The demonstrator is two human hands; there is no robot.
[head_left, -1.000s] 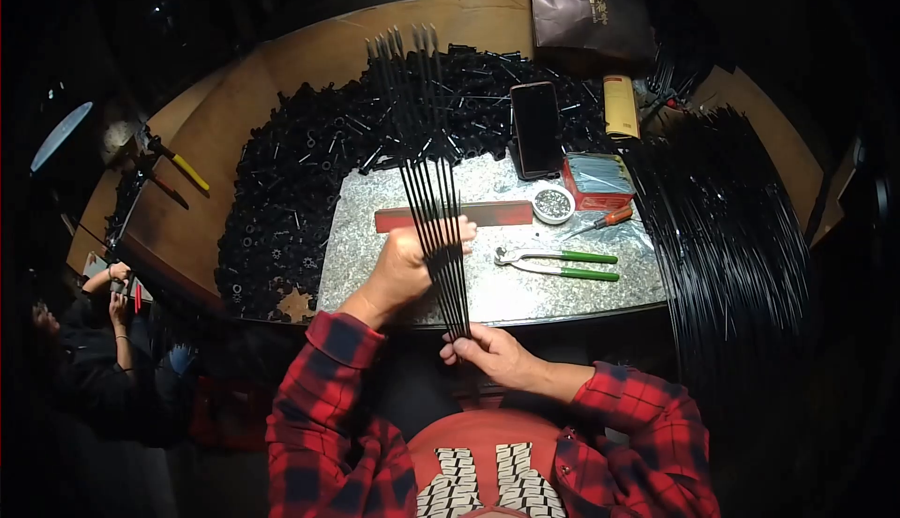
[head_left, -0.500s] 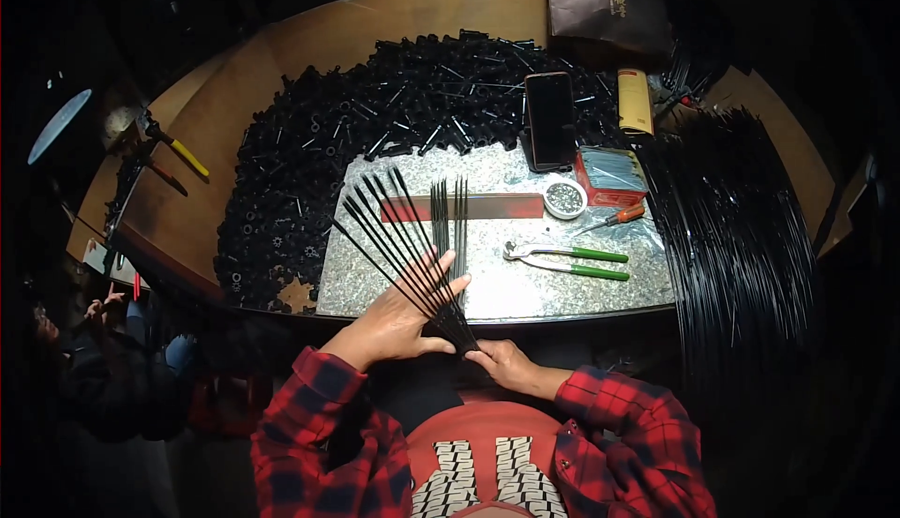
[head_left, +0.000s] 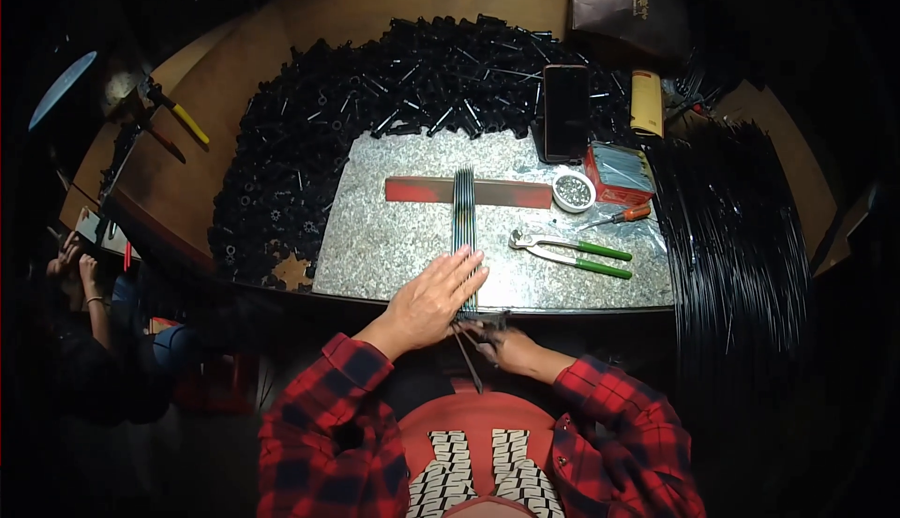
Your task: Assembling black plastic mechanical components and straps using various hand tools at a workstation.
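Note:
A row of thin black rods (head_left: 465, 223) lies side by side on the speckled board (head_left: 356, 255), its far ends crossing a long red-brown bar (head_left: 422, 190). Flat across the near part of the rods rests my left hand (head_left: 429, 299), fingers stretched out. My right hand (head_left: 514, 349) is closed at the rods' near ends, just past the table edge. Dark pieces stick out around its fingers there, and a thin one points down toward my lap; blur hides their shape. Right of the rods lie pincers (head_left: 586, 257) with green handles.
A heap of small black parts (head_left: 375, 96) fills the back and left. To the right are a white bowl (head_left: 574, 192), a red box (head_left: 621, 176), a screwdriver (head_left: 630, 213), a phone (head_left: 565, 110) and a large bundle of black rods (head_left: 736, 246). Another person's hands (head_left: 80, 265) show at far left.
The fanned rods held in my hands now lie together in a narrow row across the bar. My left hand has moved right and flattened over them; my right hand has shifted slightly right.

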